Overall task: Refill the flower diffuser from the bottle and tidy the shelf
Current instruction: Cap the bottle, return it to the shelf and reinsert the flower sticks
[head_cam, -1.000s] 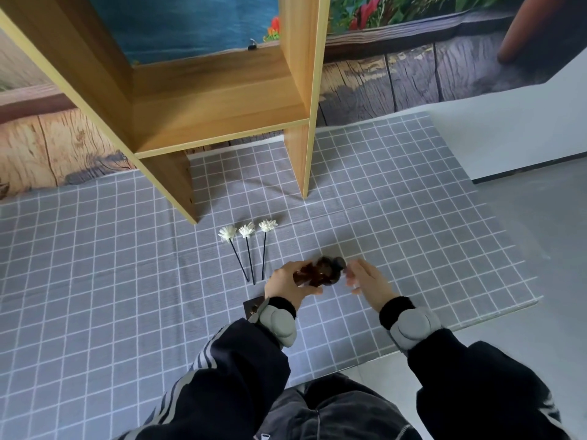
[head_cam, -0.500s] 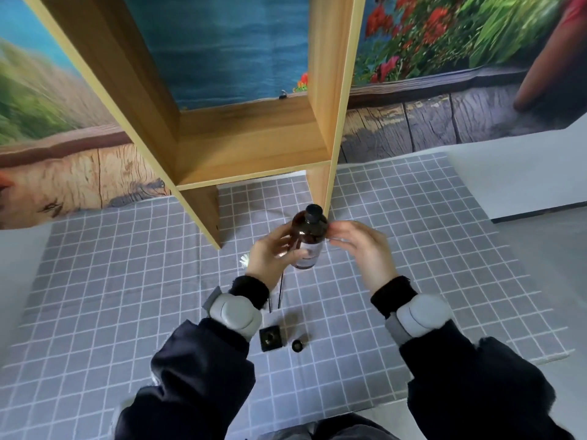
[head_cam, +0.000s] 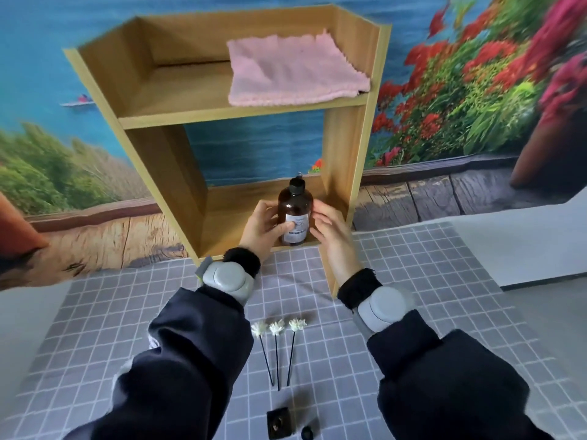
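The label text on the bottle [head_cam: 294, 214] is too small to read. The left hand [head_cam: 265, 228] covers the bottle's lower left side; its base is partly hidden behind both hands. At the bottom edge of the frame, the small black cap [head_cam: 307, 434] is cut off. The square dark diffuser [head_cam: 279, 423] is too dim to show its fill level. The backdrop [head_cam: 524, 74] at upper right is blurred.

Brown bottle [head_cam: 294, 214], upright on the lower board of the wooden shelf [head_cam: 222, 115], is held by left hand [head_cam: 265, 228]; right hand [head_cam: 330, 231] is touching it. Pink cloth [head_cam: 295, 71] is laid above; three flower reeds [head_cam: 278, 347] are laid on the checked mat [head_cam: 413, 274].
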A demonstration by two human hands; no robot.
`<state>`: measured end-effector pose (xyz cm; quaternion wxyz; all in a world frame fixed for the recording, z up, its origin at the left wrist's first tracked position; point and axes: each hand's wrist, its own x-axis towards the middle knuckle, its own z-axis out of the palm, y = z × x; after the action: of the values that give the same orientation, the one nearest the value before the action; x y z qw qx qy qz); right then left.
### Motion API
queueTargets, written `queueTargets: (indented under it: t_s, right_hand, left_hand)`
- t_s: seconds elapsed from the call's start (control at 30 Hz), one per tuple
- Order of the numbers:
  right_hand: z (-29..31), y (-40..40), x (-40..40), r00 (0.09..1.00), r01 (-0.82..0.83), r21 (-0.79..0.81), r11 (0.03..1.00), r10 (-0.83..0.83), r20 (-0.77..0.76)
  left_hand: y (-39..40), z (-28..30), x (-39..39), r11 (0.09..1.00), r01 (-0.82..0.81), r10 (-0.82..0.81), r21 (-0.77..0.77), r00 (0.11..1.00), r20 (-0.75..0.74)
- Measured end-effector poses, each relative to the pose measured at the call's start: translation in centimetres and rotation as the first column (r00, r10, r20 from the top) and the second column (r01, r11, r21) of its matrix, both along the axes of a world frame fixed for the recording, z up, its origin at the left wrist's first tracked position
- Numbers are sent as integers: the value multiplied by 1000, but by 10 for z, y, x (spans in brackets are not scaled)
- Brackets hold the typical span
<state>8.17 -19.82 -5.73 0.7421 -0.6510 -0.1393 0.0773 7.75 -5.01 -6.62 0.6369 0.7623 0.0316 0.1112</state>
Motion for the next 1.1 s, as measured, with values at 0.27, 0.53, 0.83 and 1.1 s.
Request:
queueTargets:
  t_s: [0.27,0.53,0.83,1.1]
  right_hand:
    - [3,12,22,997,82,-51,995,-82,10]
    - [-3,8,19,996,84,-98,992,-82,21]
    - [-43,-16,-27,999,52,-199,979,-50,19]
    - [-157,-37,-97,940,-340,-761,553,210,-268]
  left_hand:
    - [3,-4,33,1000,27,-27,-15,1000,11]
    - [4,-2,38,998,55,-54,18,996,-71]
    - [15,-11,-23,981,-167,172,100,984,-37]
    - [13,-106,-137,976,-217,210,8,930,-302]
